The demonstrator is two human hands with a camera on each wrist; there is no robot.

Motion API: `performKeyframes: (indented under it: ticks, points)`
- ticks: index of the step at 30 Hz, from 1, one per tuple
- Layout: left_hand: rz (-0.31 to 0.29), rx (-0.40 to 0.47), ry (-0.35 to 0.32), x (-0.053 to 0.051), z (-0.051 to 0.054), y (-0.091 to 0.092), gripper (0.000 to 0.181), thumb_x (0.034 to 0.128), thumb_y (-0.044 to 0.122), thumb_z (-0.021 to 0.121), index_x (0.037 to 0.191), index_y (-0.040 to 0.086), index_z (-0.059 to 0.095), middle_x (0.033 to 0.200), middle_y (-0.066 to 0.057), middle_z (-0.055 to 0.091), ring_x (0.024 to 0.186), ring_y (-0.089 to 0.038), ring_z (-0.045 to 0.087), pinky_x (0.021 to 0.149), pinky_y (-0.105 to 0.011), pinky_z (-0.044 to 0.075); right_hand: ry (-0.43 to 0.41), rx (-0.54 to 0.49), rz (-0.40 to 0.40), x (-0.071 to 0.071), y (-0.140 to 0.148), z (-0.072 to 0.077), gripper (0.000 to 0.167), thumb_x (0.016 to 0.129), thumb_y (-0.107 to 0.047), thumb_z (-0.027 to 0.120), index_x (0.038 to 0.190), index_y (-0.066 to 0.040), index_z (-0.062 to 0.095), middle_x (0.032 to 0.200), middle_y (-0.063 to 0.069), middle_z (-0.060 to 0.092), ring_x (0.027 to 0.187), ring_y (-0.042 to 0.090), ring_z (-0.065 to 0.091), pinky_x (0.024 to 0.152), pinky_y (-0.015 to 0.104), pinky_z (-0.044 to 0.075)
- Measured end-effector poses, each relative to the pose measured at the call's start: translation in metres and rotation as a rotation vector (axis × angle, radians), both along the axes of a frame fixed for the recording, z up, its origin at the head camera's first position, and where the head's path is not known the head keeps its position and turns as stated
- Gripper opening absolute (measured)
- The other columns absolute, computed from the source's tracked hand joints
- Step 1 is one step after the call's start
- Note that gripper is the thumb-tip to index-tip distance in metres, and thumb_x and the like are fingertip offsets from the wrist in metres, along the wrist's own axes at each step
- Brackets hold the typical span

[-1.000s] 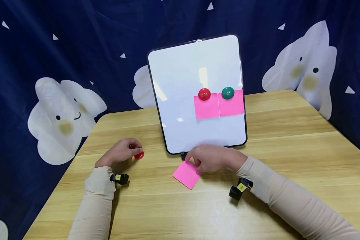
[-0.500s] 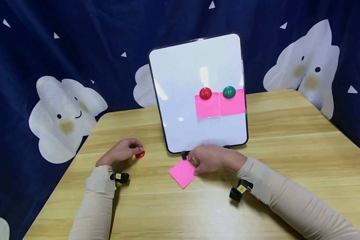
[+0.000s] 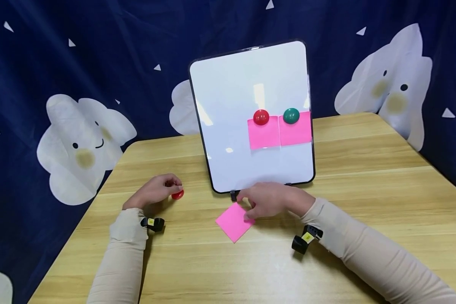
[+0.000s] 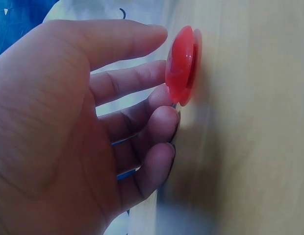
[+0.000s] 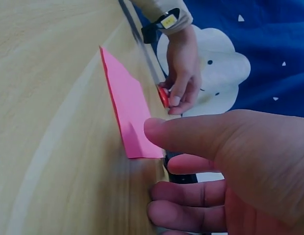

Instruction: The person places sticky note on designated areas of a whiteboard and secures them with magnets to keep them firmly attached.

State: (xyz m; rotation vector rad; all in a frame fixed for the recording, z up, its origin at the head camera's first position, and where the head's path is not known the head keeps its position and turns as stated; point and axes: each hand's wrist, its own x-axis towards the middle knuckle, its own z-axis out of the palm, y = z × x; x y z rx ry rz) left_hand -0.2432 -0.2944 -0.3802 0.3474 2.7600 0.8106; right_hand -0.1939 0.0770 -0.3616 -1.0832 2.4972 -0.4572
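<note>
My left hand (image 3: 153, 192) is at a round red magnet (image 4: 180, 66) on the table. Its thumb and index fingertip meet the magnet's domed side, with the other fingers loosely bent. Right of it, a pink sticky note pad (image 3: 233, 223) lies flat and turned cornerwise. My right hand (image 3: 267, 200) touches the pad's right corner with the thumb; the index fingertip is near its top corner. In the right wrist view, the relaxed fingers (image 5: 189, 192) stand apart from the thumb. A whiteboard (image 3: 228, 93) stands behind, bearing two pink notes (image 3: 264, 137) under a red magnet (image 3: 261, 117) and a green magnet (image 3: 291, 115).
The whiteboard leans on small black feet (image 3: 233, 196) at its lower edge. Wooden tabletop (image 3: 197, 261) spreads around both hands. A dark blue curtain (image 3: 137, 33) with white clouds hangs at the back and sides.
The pink pad slid slightly left, then back a little right, and turned more cornerwise under my right hand. My left hand has stayed at the red magnet.
</note>
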Motion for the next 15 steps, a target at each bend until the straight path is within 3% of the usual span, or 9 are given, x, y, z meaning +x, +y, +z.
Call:
performKeyframes:
  ticks: [5, 9, 15]
  points:
    - [0.004, 0.000, -0.004, -0.0003, 0.0006, 0.0011, 0.020, 0.0997, 0.031, 0.062, 0.110, 0.014, 0.066, 0.102, -0.006, 0.062, 0.091, -0.025, 0.053, 0.081, -0.039, 0.042, 0.026, -0.014, 0.014, 0.0005, -0.0010, -0.0021, 0.044, 0.086, -0.030, 0.079, 0.126, -0.016, 0.064, 0.075, -0.008, 0.059, 0.069, 0.009, 0.053, 0.067, 0.031, 0.045]
    - [0.003, 0.004, -0.012, -0.0001, 0.0017, 0.0023, 0.021, 0.0997, 0.031, 0.062, 0.110, 0.013, 0.066, 0.102, -0.006, 0.062, 0.091, -0.025, 0.054, 0.080, -0.040, 0.043, -0.021, -0.007, 0.008, 0.0016, -0.0008, -0.0017, 0.045, 0.083, -0.025, 0.081, 0.123, -0.018, 0.062, 0.076, -0.007, 0.060, 0.069, 0.010, 0.055, 0.066, 0.031, 0.046]
    - [0.003, -0.006, -0.004, 0.0002, -0.0001, 0.0017, 0.020, 0.0996, 0.031, 0.062, 0.109, 0.013, 0.066, 0.103, -0.006, 0.062, 0.092, -0.025, 0.054, 0.080, -0.039, 0.043, -0.049, 0.022, 0.021, 0.0020, -0.0003, 0.0002, 0.040, 0.089, -0.030, 0.075, 0.125, -0.024, 0.058, 0.078, -0.006, 0.061, 0.069, 0.010, 0.053, 0.067, 0.031, 0.045]
